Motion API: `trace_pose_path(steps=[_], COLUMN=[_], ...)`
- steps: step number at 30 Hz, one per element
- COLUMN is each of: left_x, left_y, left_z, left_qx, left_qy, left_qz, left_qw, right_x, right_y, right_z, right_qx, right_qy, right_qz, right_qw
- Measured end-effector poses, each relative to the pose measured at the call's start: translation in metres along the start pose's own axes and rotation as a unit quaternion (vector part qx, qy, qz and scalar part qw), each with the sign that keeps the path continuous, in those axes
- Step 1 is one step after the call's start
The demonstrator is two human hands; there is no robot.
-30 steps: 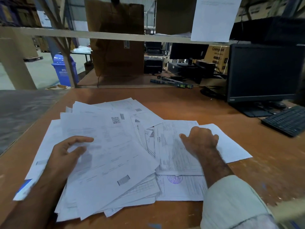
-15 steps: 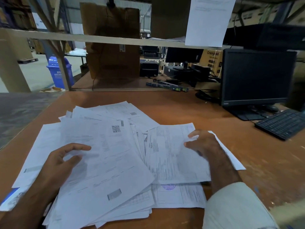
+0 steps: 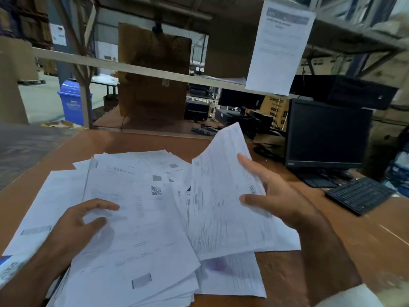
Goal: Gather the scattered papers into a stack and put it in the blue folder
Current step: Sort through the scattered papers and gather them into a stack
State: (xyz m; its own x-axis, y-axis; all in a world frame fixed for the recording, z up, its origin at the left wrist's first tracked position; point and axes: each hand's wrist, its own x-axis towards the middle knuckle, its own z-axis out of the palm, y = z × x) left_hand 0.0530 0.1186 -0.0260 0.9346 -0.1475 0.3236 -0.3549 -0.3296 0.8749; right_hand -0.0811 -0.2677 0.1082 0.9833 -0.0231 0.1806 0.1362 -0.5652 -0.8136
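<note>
Several white printed papers (image 3: 141, 220) lie spread and overlapping on the brown desk (image 3: 365, 244). My right hand (image 3: 272, 196) grips the right edge of a printed sheet (image 3: 221, 196), lifted and tilted up off the pile. My left hand (image 3: 77, 227) rests on the left part of the pile, fingers bent and apart, pressing the top sheet with the QR code. A blue corner (image 3: 4, 260) shows under the papers at the far left edge; I cannot tell whether it is the folder.
A black monitor (image 3: 327, 134) and black keyboard (image 3: 358, 193) stand at the right. A shelf bar crosses above the desk's far edge, with a hanging notice (image 3: 278, 47) and a cardboard box (image 3: 155, 72). A blue bin (image 3: 73, 103) stands on the floor beyond.
My right hand went from lying flat on the right-hand sheet to gripping its edge and lifting it off the desk. My left hand stayed on the pile. The view tilted upward.
</note>
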Motion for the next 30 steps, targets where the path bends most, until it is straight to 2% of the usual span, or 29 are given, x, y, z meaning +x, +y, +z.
trace_pose_path(steps=[2, 4, 8, 11, 17, 23, 26, 27, 30], left_x=[0.002, 0.003, 0.002, 0.000, 0.001, 0.001, 0.002, 0.002, 0.000], left_y=[-0.002, -0.006, -0.006, -0.004, -0.005, -0.007, -0.009, -0.009, -0.005], left_z=[0.000, 0.000, 0.000, 0.001, -0.001, -0.001, -0.002, -0.002, -0.002], left_qx=[-0.001, 0.003, 0.005, 0.001, -0.009, -0.013, -0.004, -0.003, -0.024], left_qy=[0.003, -0.003, 0.003, 0.004, 0.003, 0.002, -0.003, -0.004, 0.001], left_qz=[-0.006, -0.004, 0.003, 0.007, 0.006, 0.004, 0.011, 0.012, 0.004], left_qw=[1.000, 1.000, 1.000, 1.000, 1.000, 1.000, 1.000, 1.000, 1.000], right_x=[-0.013, -0.018, -0.006, 0.000, 0.000, 0.008, 0.015, 0.018, 0.022], right_y=[-0.008, -0.005, 0.024, 0.036, 0.015, -0.004, 0.005, 0.015, 0.047], right_z=[-0.014, -0.019, 0.001, 0.014, 0.002, -0.016, 0.001, 0.012, 0.047], right_qx=[0.152, 0.209, 0.190, 0.186, 0.197, 0.310, 0.370, 0.349, 0.141], right_qy=[0.004, 0.004, 0.001, 0.000, 0.049, 0.061, 0.060, 0.043, -0.057], right_qz=[-0.034, -0.042, 0.069, 0.114, 0.042, -0.033, 0.014, 0.051, 0.157], right_qw=[0.988, 0.977, 0.979, 0.976, 0.978, 0.948, 0.927, 0.935, 0.976])
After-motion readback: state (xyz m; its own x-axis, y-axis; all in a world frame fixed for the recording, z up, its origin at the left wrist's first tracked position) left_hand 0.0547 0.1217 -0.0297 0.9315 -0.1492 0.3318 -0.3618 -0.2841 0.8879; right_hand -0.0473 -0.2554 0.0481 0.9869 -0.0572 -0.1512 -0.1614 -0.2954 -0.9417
